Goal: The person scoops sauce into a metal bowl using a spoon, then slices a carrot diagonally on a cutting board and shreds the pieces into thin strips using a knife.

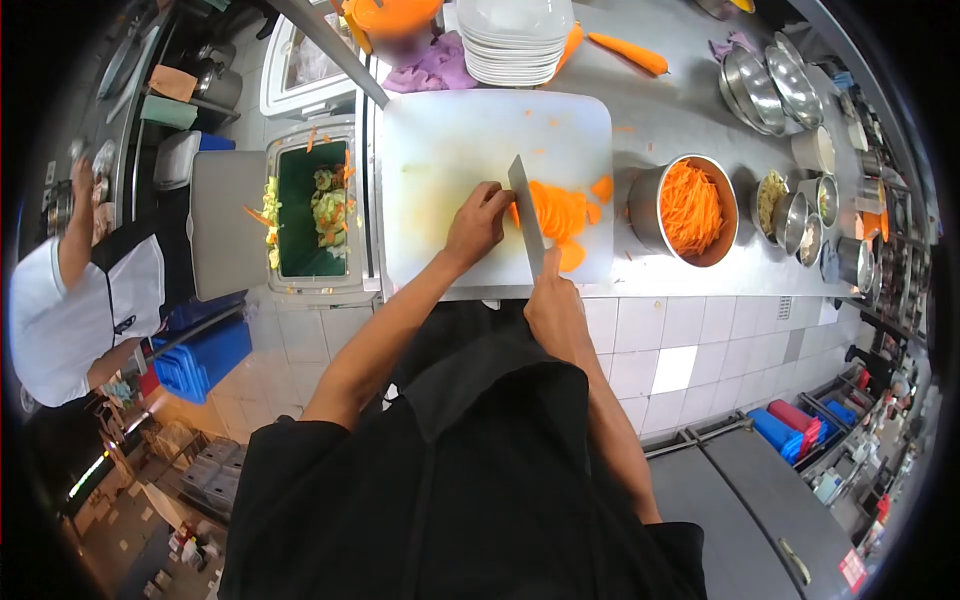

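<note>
My right hand [557, 308] is closed round the handle of a broad-bladed kitchen knife [525, 215], whose blade stands on the white cutting board [440, 125]. Just left of the blade, my left hand [476, 226] has its fingers curled down on a short piece of carrot [514, 214], mostly hidden by the fingers and the knife. Thin carrot slices [560, 210] lie in an overlapping spread on the blade's right side. To the right of the board, a round metal pot [648, 208] holds shredded carrot [692, 208].
Left of the board sits an open bin [290, 262] with vegetable scraps. Stacked white plates [515, 45], a purple cloth [430, 65] and a whole carrot [628, 53] lie beyond it. Metal bowls [752, 90] stand at right. Another person [75, 310] works at far left.
</note>
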Demonstrator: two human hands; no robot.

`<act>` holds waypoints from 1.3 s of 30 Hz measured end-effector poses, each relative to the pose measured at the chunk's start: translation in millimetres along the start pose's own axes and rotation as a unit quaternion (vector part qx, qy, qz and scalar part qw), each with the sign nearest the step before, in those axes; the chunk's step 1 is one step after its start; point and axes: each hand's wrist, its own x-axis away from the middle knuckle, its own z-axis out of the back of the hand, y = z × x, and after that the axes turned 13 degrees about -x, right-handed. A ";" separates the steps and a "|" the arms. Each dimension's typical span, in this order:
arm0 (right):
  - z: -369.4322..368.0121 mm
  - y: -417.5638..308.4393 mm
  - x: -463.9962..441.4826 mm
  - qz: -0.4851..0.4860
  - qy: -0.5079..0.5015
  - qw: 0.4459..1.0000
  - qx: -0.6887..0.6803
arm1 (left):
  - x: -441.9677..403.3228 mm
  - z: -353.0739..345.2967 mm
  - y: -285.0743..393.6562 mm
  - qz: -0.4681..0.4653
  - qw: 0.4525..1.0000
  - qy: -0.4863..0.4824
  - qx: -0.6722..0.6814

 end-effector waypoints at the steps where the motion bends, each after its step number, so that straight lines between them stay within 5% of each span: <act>1: -1.0 -0.8 -1.3 -0.009 -0.004 1.000 0.007 | -1.1 -0.1 -1.7 -0.006 1.000 0.001 -0.002; 4: -32.6 33.5 -27.4 0.099 0.050 0.993 -0.030 | -1.1 -0.4 -3.3 -0.012 1.000 0.004 0.002; 10: -36.0 37.5 -37.1 0.086 0.053 0.995 0.001 | -3.2 5.9 -6.7 0.074 0.993 -0.013 0.093; 16: -9.5 13.0 -24.6 0.028 0.015 0.999 -0.024 | -7.6 6.4 -10.9 -0.018 1.000 -0.016 0.003; 26: 4.0 -5.1 -6.6 0.024 -0.013 1.000 0.016 | -6.4 5.2 -12.3 -0.019 0.999 -0.025 -0.020; 32: -36.7 34.0 -47.3 0.088 0.053 0.995 -0.001 | -13.6 3.2 -19.6 -0.039 0.999 -0.002 -0.027; 39: 0.1 0.7 -12.9 0.027 0.003 0.999 -0.018 | -4.7 4.9 -11.0 -0.019 0.999 -0.024 -0.022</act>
